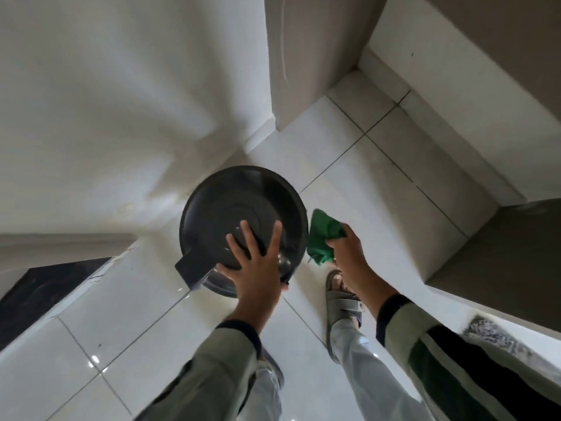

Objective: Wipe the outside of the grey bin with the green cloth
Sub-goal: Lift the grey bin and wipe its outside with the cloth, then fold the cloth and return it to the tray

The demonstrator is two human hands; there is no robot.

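A round dark grey bin (pixel 230 202) with a domed lid stands on the white tiled floor in a wall corner, seen from above. My left hand (pixel 256 262) lies flat on the near part of its lid, fingers spread, thumb hooked over the near rim. A foot pedal (pixel 192 270) sticks out at the bin's lower left. My right hand (pixel 346 247) grips a bunched green cloth (pixel 321 235) and presses it against the bin's right side, just below the lid rim. The bin's side wall is mostly hidden under the lid.
White walls (pixel 121 101) close in behind and left of the bin. A beige cabinet (pixel 501 253) stands to the right, a wall pier (pixel 309 56) beyond. A black slab (pixel 45 287) lies at the left. My sandalled foot (pixel 340 299) is next to the bin.
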